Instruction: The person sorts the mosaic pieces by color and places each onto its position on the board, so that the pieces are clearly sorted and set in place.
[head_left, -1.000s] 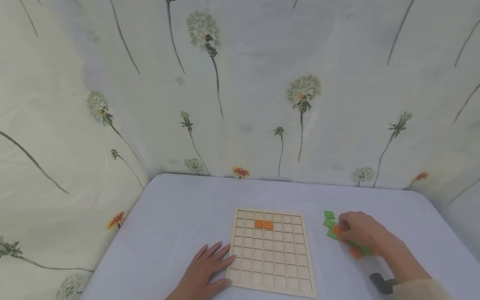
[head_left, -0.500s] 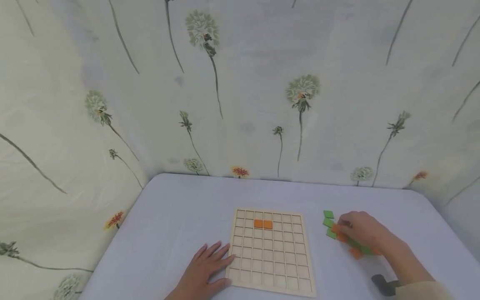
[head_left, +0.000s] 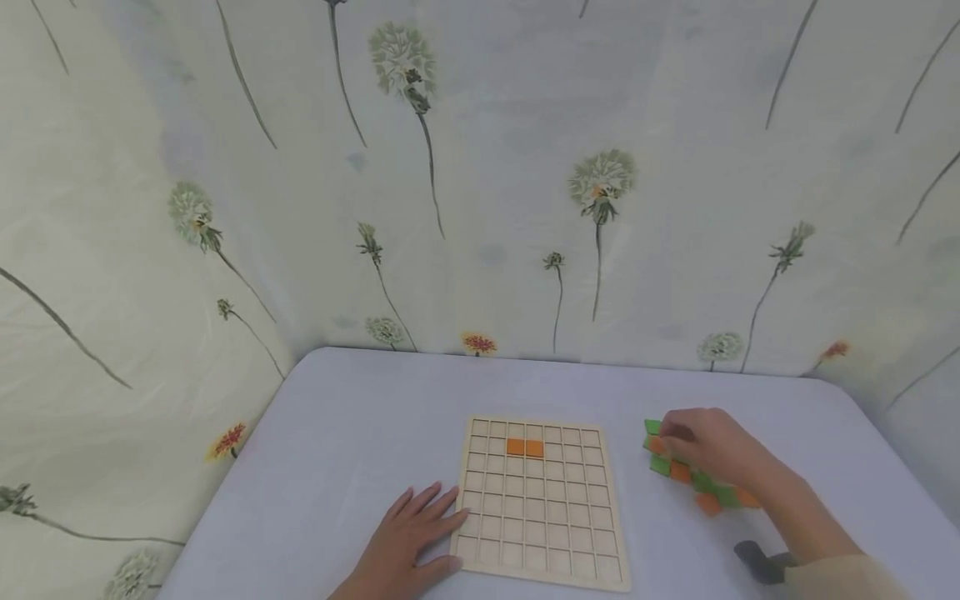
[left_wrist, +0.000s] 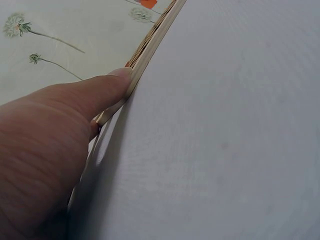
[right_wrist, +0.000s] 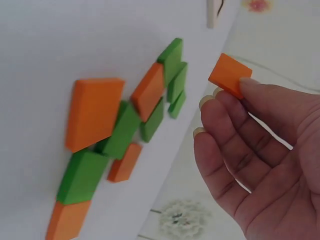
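Note:
Between thumb and fingers, my right hand [head_left: 716, 446] pinches an orange square tile [right_wrist: 229, 75], lifted over the loose tiles. Under and around that hand lie several green tiles [right_wrist: 82, 175] and orange tiles [right_wrist: 95, 115], some overlapping. To the left is a pale wooden grid board [head_left: 536, 533]; two orange squares [head_left: 525, 448] sit side by side in its second row from the far edge. My left hand [head_left: 408, 542] rests palm down with spread fingers at the board's left edge. In the left wrist view its thumb [left_wrist: 107, 90] touches the board's side.
A white-covered table [head_left: 375, 417] carries everything and meets a cloth backdrop [head_left: 480, 167] printed with dandelions. Beside my right forearm a dark shadow-like shape [head_left: 761, 562] shows on the table.
My right hand has risen from the pile and shifted slightly left, taking an orange tile with it. The left hand and the board stay in place.

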